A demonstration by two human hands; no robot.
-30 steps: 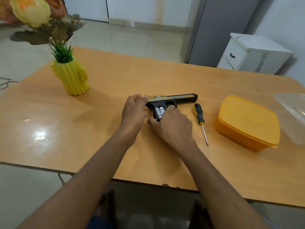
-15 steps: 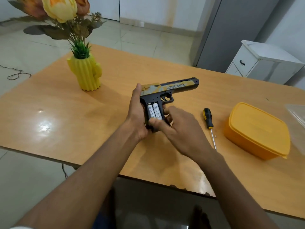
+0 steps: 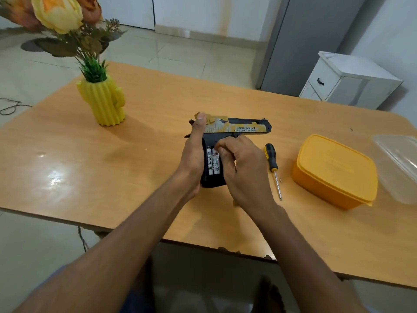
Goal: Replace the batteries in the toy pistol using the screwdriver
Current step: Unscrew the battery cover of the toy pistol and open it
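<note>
Vase (image 3: 102,102), cactus-shaped and yellow, stands far left on the counter (image 3: 144,177). Next we note the left hand (image 3: 194,154), wrapped round the rear of the toy pistol (image 3: 239,127) and holding it off the counter, thumb up along the slide. Grip compartment is open; two batteries (image 3: 213,161) sit side by side in it. Right hand (image 3: 242,168) has fingertips curled and pinching at the upper end of the right battery. Screwdriver (image 3: 272,164) lies just right of it, a small screw (image 3: 280,180) beside the shaft, then the orange box (image 3: 334,170). Risks, as we judge them: the battery springing free and rolling away, or a sleeve sweeping the loose screw off the edge.
</note>
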